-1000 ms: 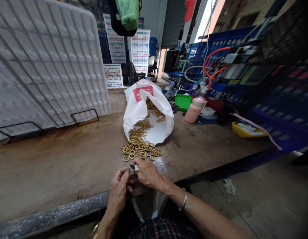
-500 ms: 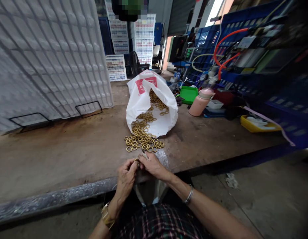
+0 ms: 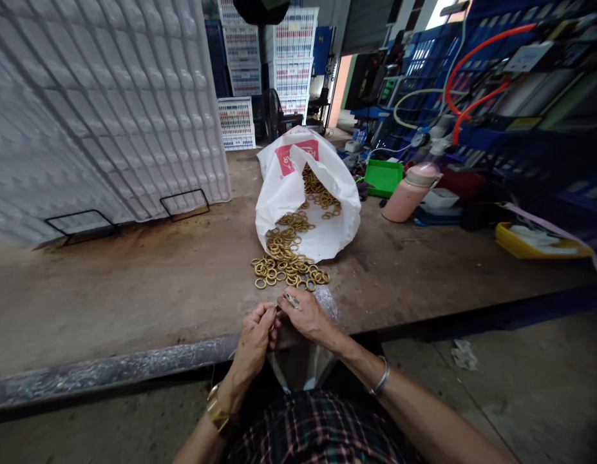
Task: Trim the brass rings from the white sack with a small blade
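As they look metallic, rings (image 3: 282, 250): likely stiff, light; pinch rims.
Left hand (image 3: 254, 332): fingers pinching, apparently, a ring (image 3: 275, 307).
Right hand (image 3: 308, 317): fingers around a tool (image 3: 292, 300).

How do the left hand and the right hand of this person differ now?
The left hand pinches a small yellowish item, too small to identify surely; the right hand grips a small pale tool. Above the left hand is a gold-coloured wristband; above the right hand, a silvery bangle. Both hands are bare, close together, near the table edge.
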Demonstrator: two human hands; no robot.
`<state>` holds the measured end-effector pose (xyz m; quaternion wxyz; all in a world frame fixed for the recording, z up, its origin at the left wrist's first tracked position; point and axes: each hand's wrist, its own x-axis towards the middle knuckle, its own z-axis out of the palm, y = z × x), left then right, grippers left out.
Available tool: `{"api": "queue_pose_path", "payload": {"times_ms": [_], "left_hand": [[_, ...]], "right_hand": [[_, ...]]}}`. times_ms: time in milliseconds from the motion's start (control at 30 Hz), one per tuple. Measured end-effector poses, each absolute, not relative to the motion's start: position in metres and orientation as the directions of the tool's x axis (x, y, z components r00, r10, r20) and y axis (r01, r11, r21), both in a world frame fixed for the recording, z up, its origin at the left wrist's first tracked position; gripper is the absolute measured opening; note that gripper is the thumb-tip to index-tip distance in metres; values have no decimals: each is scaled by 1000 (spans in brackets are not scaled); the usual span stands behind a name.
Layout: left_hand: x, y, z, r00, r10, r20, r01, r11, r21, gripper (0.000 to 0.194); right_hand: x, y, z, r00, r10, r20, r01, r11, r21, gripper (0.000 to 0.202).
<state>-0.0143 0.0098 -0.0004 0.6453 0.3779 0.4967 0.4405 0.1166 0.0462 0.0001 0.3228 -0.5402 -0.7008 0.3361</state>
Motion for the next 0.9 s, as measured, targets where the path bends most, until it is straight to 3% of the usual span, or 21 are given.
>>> {"api": "queue_pose_path", "payload": {"times_ms": [433,600,733,900], "left_hand": [[-18,8,-1,177,944,-279,-226,314,922,33],[-19,7,-6,143,957,-254,-231,282,931,31],[-19,6,-9,123,966,-228,-207,249,946,31],[-18,7,-9,104,967,-231,-181,247,952,34]], "right_hand": [[115,46,-3,-222,974,52,493,158,-856,22],[120,44,-9,-269,961,67,680,238,-694,14],[122,37,-8,-386,922,20,779,337,-528,20],[120,35,-5,-409,913,-9,810,358,-464,23]]}}
